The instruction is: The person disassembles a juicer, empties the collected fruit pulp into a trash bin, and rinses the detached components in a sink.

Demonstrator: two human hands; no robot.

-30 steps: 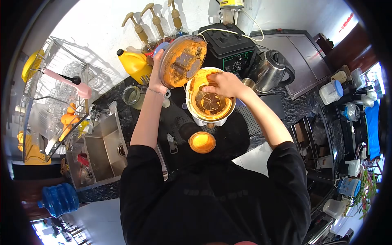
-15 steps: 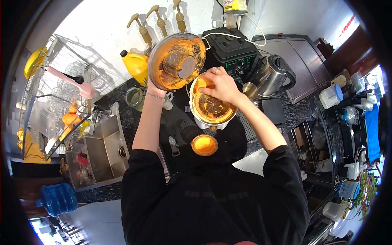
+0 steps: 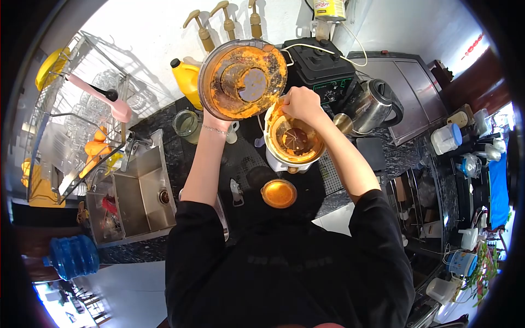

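Observation:
My left hand (image 3: 215, 118) grips a clear juicer lid (image 3: 223, 90) from below, its inside tilted toward me and smeared with orange pulp. Just right of it stands a white juicer (image 3: 277, 162) with its top off. A round strainer basket (image 3: 295, 143) sits in it, with orange bits stuck around the wall. My right hand (image 3: 303, 104) is closed at the juicer's upper rim, where pulp lies; the fingertips are partly hidden, so what they pinch cannot be made out. A small bowl of orange juice (image 3: 279, 193) stands in front of the juicer.
Behind stand a black blender base (image 3: 322, 68), a steel kettle (image 3: 372, 106) and a yellow jug (image 3: 187, 83). A glass jar (image 3: 186, 126) is left of my forearm. Further left are a steel sink (image 3: 145, 191) and a dish rack (image 3: 82, 109).
My right hand has moved from over the basket up to the rim, and its fingers have curled in. The lid has turned slightly in my left hand. The view has shifted a little.

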